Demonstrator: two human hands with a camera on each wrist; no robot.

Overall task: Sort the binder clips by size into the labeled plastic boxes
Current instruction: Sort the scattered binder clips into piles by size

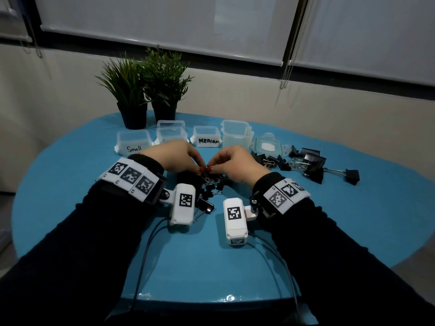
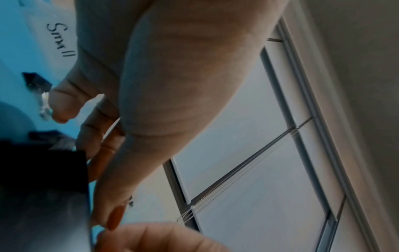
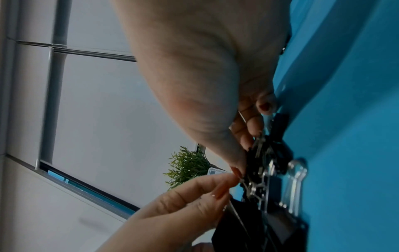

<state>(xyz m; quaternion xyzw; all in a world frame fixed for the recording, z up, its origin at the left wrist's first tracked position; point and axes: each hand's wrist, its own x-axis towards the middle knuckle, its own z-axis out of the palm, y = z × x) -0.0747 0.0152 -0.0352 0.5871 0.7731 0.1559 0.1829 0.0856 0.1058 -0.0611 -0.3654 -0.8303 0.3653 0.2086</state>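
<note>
A tangle of small black binder clips [image 1: 213, 184] lies on the blue table [image 1: 329, 220] just in front of me. Both hands meet over it. My left hand [image 1: 200, 169] and right hand [image 1: 212, 169] each pinch the wire handles at the top of the tangle, thumbs and fingertips almost touching. In the right wrist view the right hand [image 3: 244, 156] grips the clips [image 3: 261, 170] from above and the left hand [image 3: 226, 185] pinches a wire from the side. The box marked Small [image 1: 134, 144] stands far left, the box marked Medium [image 1: 207, 138] behind the hands.
Two unlabeled clear boxes [image 1: 171, 132] stand between Small and Medium, and a taller box [image 1: 236, 135] with its loose lid [image 1: 268, 145] is to the right. Larger black clips [image 1: 308, 164] are strewn at the right. Two potted plants [image 1: 150, 90] stand at the back.
</note>
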